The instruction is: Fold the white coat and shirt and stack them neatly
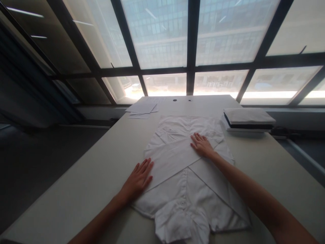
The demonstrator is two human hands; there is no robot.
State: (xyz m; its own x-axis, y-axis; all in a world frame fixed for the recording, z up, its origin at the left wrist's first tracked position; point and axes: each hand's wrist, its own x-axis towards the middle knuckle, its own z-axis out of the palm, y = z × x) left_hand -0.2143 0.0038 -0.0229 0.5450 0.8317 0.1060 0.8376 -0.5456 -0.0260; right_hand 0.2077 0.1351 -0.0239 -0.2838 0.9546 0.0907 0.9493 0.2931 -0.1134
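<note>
A white button-front shirt (177,196) lies spread on the table, its collar towards me and its hem towards the window. Both sleeves are folded across the body, one over the other. My left hand (138,178) rests flat at the shirt's left edge, fingers stretched out over the folded sleeve. Further up and to the right, my right hand (201,145) lies flat on the upper sleeve with its fingers spread. Neither hand grips the cloth. Small wrinkles run across the shirt near the hem and around the collar.
The white table (101,169) reaches to the window frame (191,44). Sheets of paper (141,107) lie at its far left. A stack of folded clothes (248,117) sits at the far right edge. A dark curtain (33,74) hangs on the left.
</note>
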